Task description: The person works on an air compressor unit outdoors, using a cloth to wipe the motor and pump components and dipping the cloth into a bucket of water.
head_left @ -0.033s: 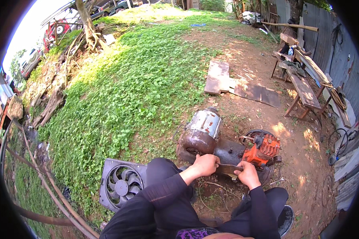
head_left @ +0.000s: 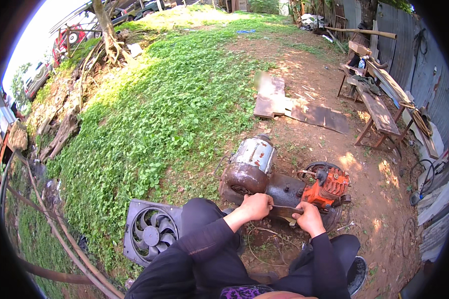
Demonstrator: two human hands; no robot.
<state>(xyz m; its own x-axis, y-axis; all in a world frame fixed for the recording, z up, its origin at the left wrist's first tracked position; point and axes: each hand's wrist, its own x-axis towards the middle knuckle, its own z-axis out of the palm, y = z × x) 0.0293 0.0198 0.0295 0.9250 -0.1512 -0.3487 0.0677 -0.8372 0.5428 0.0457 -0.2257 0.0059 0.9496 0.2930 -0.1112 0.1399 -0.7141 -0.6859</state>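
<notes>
My left hand (head_left: 256, 206) and my right hand (head_left: 309, 218) are both closed, each gripping one end of a flat dark strip (head_left: 284, 211). The strip stretches level between them; its exact kind does not show. Just beyond is an air compressor. Its rusty, silver-topped electric motor (head_left: 249, 167) sits at the left, the dark tank (head_left: 284, 188) in the middle and an orange finned pump head (head_left: 330, 187) at the right, close past my right hand. A wheel (head_left: 318, 167) stands behind the pump.
A grey radiator fan (head_left: 151, 234) in its shroud lies beside my left leg. Thin cable (head_left: 252, 249) loops on the dirt below my hands, with a wrench (head_left: 345, 226) to the right. Flat boards (head_left: 314, 114) lie ahead; a wooden bench (head_left: 379, 112) stands along the metal fence.
</notes>
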